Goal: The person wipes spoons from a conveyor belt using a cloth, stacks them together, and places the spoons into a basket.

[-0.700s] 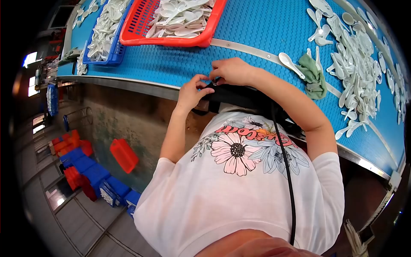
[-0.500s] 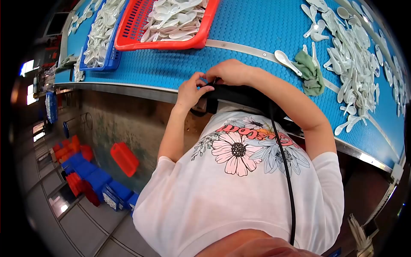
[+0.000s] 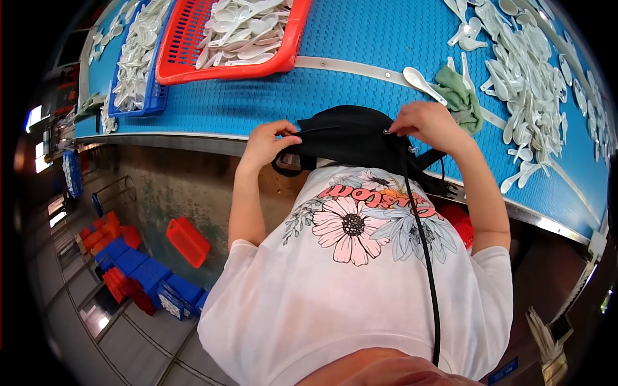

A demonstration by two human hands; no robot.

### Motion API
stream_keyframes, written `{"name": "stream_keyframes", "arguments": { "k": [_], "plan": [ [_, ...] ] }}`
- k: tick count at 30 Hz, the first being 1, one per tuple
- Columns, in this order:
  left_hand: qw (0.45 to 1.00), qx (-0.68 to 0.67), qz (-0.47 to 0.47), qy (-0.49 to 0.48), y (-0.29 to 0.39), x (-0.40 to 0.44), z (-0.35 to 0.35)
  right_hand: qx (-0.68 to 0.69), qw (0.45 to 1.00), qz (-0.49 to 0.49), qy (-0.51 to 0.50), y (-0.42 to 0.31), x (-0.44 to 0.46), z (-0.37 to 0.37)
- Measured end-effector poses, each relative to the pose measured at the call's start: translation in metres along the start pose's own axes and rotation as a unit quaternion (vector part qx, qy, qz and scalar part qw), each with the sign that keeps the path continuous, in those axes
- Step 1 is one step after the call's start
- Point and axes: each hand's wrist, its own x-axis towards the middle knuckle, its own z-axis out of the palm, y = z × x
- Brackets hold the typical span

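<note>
A black waist bag (image 3: 351,138) lies against my waist at the edge of the blue table. My left hand (image 3: 270,145) pinches the bag's left end between thumb and fingers. At the bag's right end, my right hand (image 3: 425,123) is closed on a small metal zipper pull. A black cable (image 3: 421,238) runs from the bag down over the white shirt. Just beyond my right hand lie a white spoon (image 3: 423,85) and a green cloth (image 3: 458,96).
A red basket (image 3: 293,48) and a blue basket (image 3: 156,103), both full of white spoons, stand on the blue table (image 3: 360,38). A large pile of spoons (image 3: 528,77) spreads at the right. Red and blue crates (image 3: 145,270) stand on the floor.
My right hand has moved right along the bag, away from my left hand, which has shifted slightly left. More of the black bag shows between them. The view has shifted a little.
</note>
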Motion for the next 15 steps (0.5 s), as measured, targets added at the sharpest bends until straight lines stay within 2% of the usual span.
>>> {"name": "stream_keyframes", "arguments": {
  "k": [1,3,4,7,8,10,12,14,15],
  "plan": [
    [1.0,-0.011,-0.01,-0.018,0.001,0.001,-0.001,0.0,1.0,0.002,-0.002,0.002,-0.01,0.001],
    [0.998,-0.018,-0.038,-0.054,0.003,0.005,-0.004,0.082,0.992,0.087,0.032,0.006,-0.027,0.006],
    [0.998,-0.017,-0.039,-0.055,0.005,0.005,-0.008,0.083,0.992,0.087,0.033,0.01,-0.036,0.008],
    [0.997,0.021,-0.027,-0.074,0.01,0.012,-0.02,0.191,0.951,0.166,0.176,0.029,-0.062,0.01],
    [0.997,0.023,-0.017,-0.076,0.015,0.015,-0.021,0.186,0.95,0.169,0.184,0.033,-0.07,0.008],
    [1.0,0.002,-0.02,0.005,0.03,0.02,-0.023,0.21,0.891,0.291,0.279,0.038,-0.083,0.003],
    [1.0,-0.013,-0.027,0.009,0.047,0.03,-0.018,0.167,0.903,0.295,0.265,0.044,-0.093,0.005],
    [0.997,-0.065,0.029,0.025,0.064,0.045,-0.006,0.208,0.941,0.236,0.126,0.043,-0.092,0.014],
    [0.997,-0.035,0.067,0.0,0.073,0.055,0.0,0.2,0.948,0.23,0.094,0.038,-0.088,0.017]
  ]
}}
